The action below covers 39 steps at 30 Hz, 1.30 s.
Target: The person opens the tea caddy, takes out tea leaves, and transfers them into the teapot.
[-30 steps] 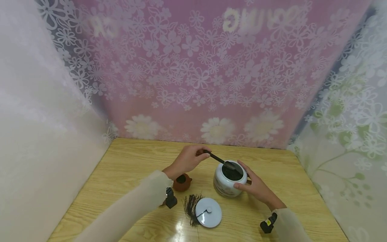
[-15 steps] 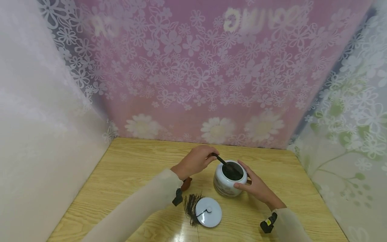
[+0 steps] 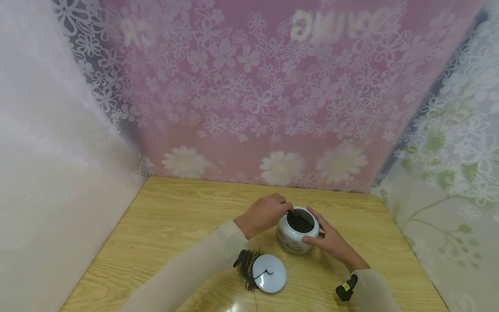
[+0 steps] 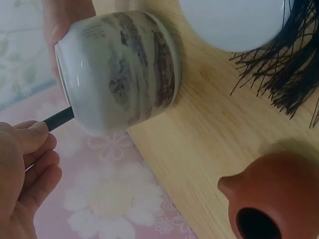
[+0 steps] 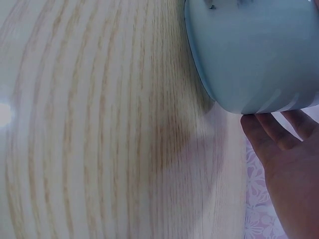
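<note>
Table (image 3: 175, 216): jar (image 3: 292, 241) is standing right of middle | lid (image 3: 273, 281) is lying in front of jar, farther from far edge, tassel (image 4: 296, 62) spreading at lid's left | teapot (image 4: 294, 191) is sitting left of jar | handle (image 4: 60, 118) is running from left hand (image 3: 267, 212) into jar's mouth | right hand (image 3: 328, 241) is holding jar's right side

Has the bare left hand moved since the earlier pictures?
Yes: in the head view the left hand moved right, relative to the glossy round white lid.
</note>
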Available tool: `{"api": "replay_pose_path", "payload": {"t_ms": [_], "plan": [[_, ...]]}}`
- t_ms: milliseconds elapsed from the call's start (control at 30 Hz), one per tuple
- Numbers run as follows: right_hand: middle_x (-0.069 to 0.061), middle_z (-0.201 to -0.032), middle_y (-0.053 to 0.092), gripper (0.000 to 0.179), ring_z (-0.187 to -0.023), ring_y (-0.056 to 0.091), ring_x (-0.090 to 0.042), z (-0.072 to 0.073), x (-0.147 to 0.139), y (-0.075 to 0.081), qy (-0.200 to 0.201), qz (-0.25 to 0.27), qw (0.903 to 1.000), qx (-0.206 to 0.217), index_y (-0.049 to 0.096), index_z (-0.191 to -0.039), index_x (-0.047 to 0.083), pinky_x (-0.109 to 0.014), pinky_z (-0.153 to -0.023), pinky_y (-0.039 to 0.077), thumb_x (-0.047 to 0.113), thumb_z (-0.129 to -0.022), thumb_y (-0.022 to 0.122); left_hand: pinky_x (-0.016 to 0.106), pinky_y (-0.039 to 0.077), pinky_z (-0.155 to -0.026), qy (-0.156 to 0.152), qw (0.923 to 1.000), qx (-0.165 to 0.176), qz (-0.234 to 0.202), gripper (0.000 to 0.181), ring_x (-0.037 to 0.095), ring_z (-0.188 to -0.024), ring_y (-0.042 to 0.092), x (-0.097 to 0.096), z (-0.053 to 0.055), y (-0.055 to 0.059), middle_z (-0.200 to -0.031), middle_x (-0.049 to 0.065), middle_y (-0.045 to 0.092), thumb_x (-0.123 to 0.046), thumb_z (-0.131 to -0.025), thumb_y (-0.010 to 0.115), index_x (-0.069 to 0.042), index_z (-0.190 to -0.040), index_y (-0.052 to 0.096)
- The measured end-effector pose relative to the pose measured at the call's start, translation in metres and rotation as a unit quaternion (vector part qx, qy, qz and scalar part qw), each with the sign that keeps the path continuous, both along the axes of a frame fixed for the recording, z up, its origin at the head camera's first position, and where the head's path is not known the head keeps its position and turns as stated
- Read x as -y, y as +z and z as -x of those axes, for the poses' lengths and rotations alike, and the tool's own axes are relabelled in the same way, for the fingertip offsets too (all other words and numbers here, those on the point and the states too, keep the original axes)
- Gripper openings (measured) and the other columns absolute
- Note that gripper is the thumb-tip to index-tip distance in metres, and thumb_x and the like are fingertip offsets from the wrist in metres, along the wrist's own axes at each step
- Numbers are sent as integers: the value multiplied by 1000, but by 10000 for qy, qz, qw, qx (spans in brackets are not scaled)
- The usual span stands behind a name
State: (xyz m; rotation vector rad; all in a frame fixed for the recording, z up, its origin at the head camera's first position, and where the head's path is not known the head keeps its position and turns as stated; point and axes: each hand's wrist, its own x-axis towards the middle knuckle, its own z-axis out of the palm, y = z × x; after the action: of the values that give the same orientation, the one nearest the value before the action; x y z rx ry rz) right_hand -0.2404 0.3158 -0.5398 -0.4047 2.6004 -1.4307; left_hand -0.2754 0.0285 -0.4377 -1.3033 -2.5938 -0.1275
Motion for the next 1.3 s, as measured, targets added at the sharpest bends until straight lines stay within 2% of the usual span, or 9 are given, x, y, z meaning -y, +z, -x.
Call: {"api": "replay_pose_path", "payload": {"t_ms": [233, 367, 500, 667, 833, 933, 1067, 1133, 1300], "plan": [[-18, -181, 20, 97, -160, 34, -49, -3, 2, 2, 29, 120, 9999, 18, 17, -176, 35, -13, -103, 49, 29, -102, 80, 21, 59, -96, -59, 9991, 413, 6, 26, 12, -117, 72, -6, -6, -5, -126, -2, 77, -22, -112, 66, -19, -136, 76], [-19, -180, 21, 98, -159, 36, -49, -3, 2, 1, 45, 174, 9998, 18, 16, -177, 30, -14, -102, 50, 27, -102, 80, 22, 59, -97, -82, 9943, 1018, -289, 27, 12, -118, 72, -6, -7, -8, -128, -1, 77, -23, -112, 66, -18, -136, 77], [-21, -179, 21, 99, -158, 36, -50, -3, 2, 1, 46, 165, 9999, -2, 16, -177, 27, -15, -102, 51, 27, -102, 80, 23, 58, -97, -91, 9822, 1689, -816, 28, 10, -118, 72, -2, -5, -16, -130, -2, 77, -25, -113, 64, -18, -136, 76], [-22, -180, 20, 99, -159, 35, -50, -4, 2, 2, 31, 113, 9999, -54, 16, -177, 27, -13, -103, 48, 27, -102, 80, 18, 56, -85, 46, 9594, 2302, -1630, 25, 1, -105, 71, 2, -4, -30, -128, -5, 78, -25, -112, 65, -20, -133, 78], [-22, -179, 22, 99, -158, 35, -51, -4, 3, 3, 22, 102, 9999, -74, 16, -177, 22, -14, -103, 49, 27, -102, 81, 18, 55, -77, 310, 9282, 2899, -2312, 22, -5, -90, 67, 7, -7, -37, -117, -7, 80, -25, -110, 68, -21, -128, 80], [-22, -179, 22, 99, -158, 36, -51, -4, 4, 3, 10, 47, 9999, -89, 16, -177, 25, -24, -108, 53, 27, -102, 80, 20, 56, -80, 509, 9100, 3176, -2616, 21, -3, -94, 67, 9, -10, -35, -115, -8, 79, -27, -109, 70, -23, -128, 80], [-20, -180, 21, 98, -159, 35, -51, -4, 3, 3, -1, -19, 9999, -115, 16, -177, 28, -39, -114, 52, 28, -102, 80, 24, 58, -84, 763, 8909, 3322, -3001, 22, 2, -98, 69, 13, -11, -35, -114, -8, 79, -29, -109, 70, -23, -127, 80], [-20, -180, 21, 99, -159, 34, -51, -3, 4, 3, -9, -21, 9999, -115, 17, -177, 28, -36, -114, 52, 29, -102, 81, 27, 58, -84, 859, 8805, 3399, -3190, 23, 4, -99, 70, 16, -10, -36, -114, -8, 79, -30, -109, 70, -21, -128, 80], [-20, -180, 21, 99, -160, 34, -51, -3, 3, 3, -20, 41, 9999, -101, 17, -176, 31, -14, -105, 47, 28, -101, 82, 30, 58, -83, 988, 8554, 3613, -3577, 23, 15, -103, 74, 24, -7, -36, -113, -7, 79, -29, -110, 69, -23, -129, 79]]}}
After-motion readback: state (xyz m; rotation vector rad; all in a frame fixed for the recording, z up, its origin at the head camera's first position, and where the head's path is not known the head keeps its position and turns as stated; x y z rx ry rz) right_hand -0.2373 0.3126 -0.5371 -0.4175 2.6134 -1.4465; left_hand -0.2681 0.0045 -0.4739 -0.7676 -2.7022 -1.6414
